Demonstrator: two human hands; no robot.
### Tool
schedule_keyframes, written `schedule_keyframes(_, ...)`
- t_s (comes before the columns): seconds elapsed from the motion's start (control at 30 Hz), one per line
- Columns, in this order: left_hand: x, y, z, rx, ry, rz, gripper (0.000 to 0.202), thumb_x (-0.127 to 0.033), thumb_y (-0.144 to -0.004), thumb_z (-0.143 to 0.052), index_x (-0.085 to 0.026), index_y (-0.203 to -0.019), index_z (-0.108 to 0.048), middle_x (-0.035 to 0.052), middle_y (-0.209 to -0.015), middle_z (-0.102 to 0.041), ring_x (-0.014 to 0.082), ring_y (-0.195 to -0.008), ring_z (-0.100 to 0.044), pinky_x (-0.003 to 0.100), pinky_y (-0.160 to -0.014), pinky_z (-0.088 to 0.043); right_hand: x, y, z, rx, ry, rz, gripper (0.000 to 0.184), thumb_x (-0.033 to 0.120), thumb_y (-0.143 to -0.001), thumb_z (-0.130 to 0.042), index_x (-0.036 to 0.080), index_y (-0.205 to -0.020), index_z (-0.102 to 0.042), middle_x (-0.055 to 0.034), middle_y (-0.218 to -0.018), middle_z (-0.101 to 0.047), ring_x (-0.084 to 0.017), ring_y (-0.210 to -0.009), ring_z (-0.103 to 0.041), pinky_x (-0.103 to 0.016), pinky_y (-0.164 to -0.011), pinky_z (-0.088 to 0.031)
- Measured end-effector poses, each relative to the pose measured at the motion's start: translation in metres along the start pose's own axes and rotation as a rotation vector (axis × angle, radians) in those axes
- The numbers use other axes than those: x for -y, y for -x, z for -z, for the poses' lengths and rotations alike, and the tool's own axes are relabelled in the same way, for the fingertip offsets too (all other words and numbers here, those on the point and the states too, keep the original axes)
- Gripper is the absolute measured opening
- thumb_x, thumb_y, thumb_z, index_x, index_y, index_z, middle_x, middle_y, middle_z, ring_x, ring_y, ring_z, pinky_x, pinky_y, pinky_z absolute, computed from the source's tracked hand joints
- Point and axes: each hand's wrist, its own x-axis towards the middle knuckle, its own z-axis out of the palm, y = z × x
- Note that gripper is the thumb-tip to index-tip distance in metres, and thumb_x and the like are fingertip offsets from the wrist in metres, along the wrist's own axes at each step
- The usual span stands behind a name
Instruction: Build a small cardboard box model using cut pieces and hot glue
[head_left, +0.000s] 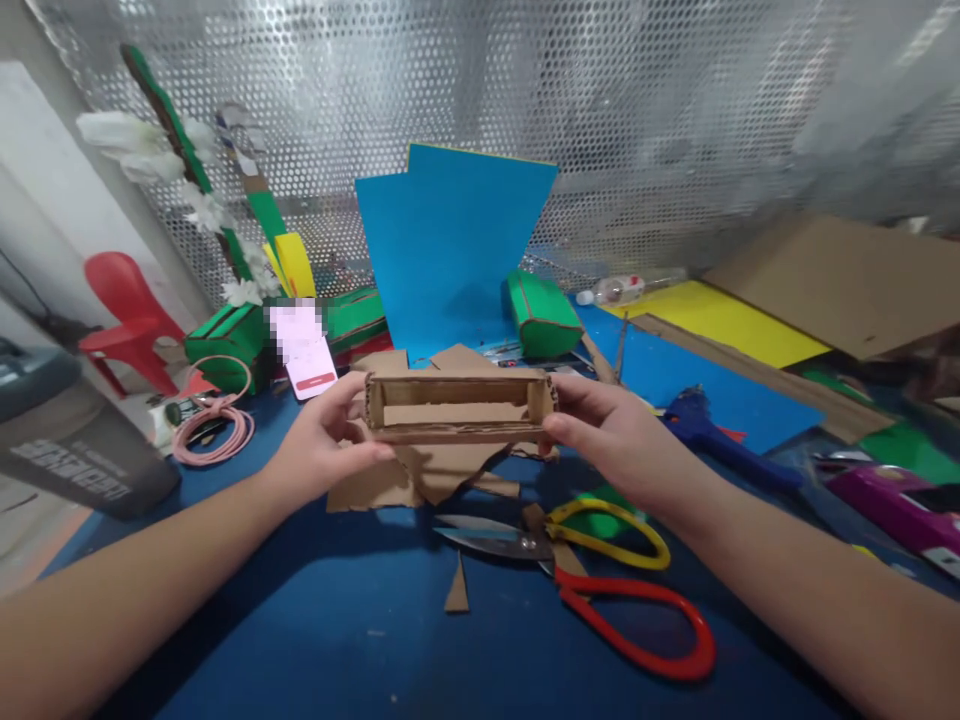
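Observation:
A long, narrow cardboard box frame (459, 434), open through its middle, is held level above the table between both hands. My left hand (326, 440) grips its left end, thumb along the lower front edge and fingers behind. At the right end, my right hand (604, 430) pinches the corner with thumb in front. Torn cardboard pieces (375, 485) lie beneath and behind the frame. Closer to me rest scissors (517, 540), blades apart, with one yellow and one red handle. A small cardboard triangle (457, 590) lies beside the blades.
On the blue table (315, 620), a grey tumbler (82, 440), a coiled pink cable (217, 430) and a phone (304, 350) stand or lie left. Blue boards (457, 240) rise behind. A blue glue gun (720, 445), a purple object (892, 510) and cardboard sheets (840, 280) occupy the right.

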Motion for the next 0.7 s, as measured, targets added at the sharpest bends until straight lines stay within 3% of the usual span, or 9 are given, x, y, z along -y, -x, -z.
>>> schedule_keyframes(0.13, -0.004, 0.001, -0.009, -0.013, 0.055, 0.201, 0.057, -0.052, -0.079, -0.089, -0.02, -0.125, -0.076, 0.0084, -0.101, -0.08, 0.018, -0.08, -0.073, 0.023, -0.061, -0.054, -0.005, -0.003, -0.003, -0.049, -0.039, -0.115, 0.063, 0.078, -0.073, -0.086, 0.024, -0.105, -0.086, -0.01, -0.102, -0.08, -0.021, -0.075, -0.067, -0.032, -0.061, -0.061)
schedule_keyframes(0.27, -0.006, 0.001, -0.012, -0.038, 0.0, 0.349, 0.059, -0.059, -0.081, -0.084, -0.018, -0.123, -0.077, 0.0041, -0.082, -0.072, 0.0112, -0.062, -0.058, 0.021, -0.05, -0.039, -0.008, -0.004, -0.004, -0.061, -0.079, -0.167, 0.063, 0.079, -0.07, -0.088, 0.025, -0.102, -0.086, -0.0096, -0.103, -0.079, -0.021, -0.08, -0.068, -0.031, -0.061, -0.06)
schedule_keyframes(0.43, -0.008, -0.001, -0.014, -0.052, 0.008, 0.389, 0.05, -0.061, -0.081, -0.082, -0.017, -0.104, -0.075, -0.0009, -0.074, -0.061, 0.0081, -0.058, -0.046, 0.021, -0.052, -0.035, -0.005, -0.002, -0.005, -0.065, -0.067, -0.145, 0.064, 0.066, -0.068, -0.095, 0.025, -0.117, -0.083, -0.0109, -0.107, -0.081, -0.024, -0.084, -0.072, -0.034, -0.066, -0.06)
schedule_keyframes(0.7, -0.01, -0.003, -0.013, -0.062, -0.028, 0.445, 0.046, -0.062, -0.076, -0.082, -0.018, -0.082, -0.071, 0.0002, -0.07, -0.061, 0.0092, -0.059, -0.046, 0.023, -0.052, -0.035, -0.003, -0.003, -0.008, -0.044, -0.173, -0.219, 0.056, 0.055, -0.066, -0.098, 0.025, -0.111, -0.085, -0.0106, -0.12, -0.081, -0.023, -0.093, -0.07, -0.032, -0.069, -0.056)
